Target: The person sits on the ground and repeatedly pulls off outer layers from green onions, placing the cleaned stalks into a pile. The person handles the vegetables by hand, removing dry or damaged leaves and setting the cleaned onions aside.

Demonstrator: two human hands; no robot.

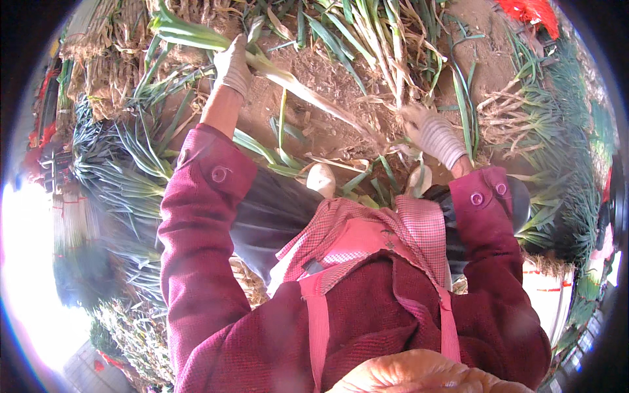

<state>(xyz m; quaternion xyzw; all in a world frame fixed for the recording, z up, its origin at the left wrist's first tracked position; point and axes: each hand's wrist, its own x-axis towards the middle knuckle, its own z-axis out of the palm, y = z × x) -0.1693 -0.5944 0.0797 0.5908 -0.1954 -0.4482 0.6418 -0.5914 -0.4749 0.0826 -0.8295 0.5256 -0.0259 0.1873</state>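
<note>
My left hand (232,64), in a pale fabric glove, grips a long green onion (307,93) near where its leaves begin. The green leaves point to the upper left, and the pale stalk slants down to the right toward its root end. My right hand (435,135), also gloved, is close to that root end. It is blurred, and whether its fingers pinch dry husk there is not clear. Just beyond the right hand lies a loose heap of unpeeled green onions (388,49), with dry brown outer leaves.
Stacked onions with roots (98,59) stand at upper left. Leafy onions (123,172) lie at my left; more pale-stalked onions (513,115) lie at right. Red strings (533,17) are at upper right. Torn leaves litter the soil (314,115) around my white shoes (322,181).
</note>
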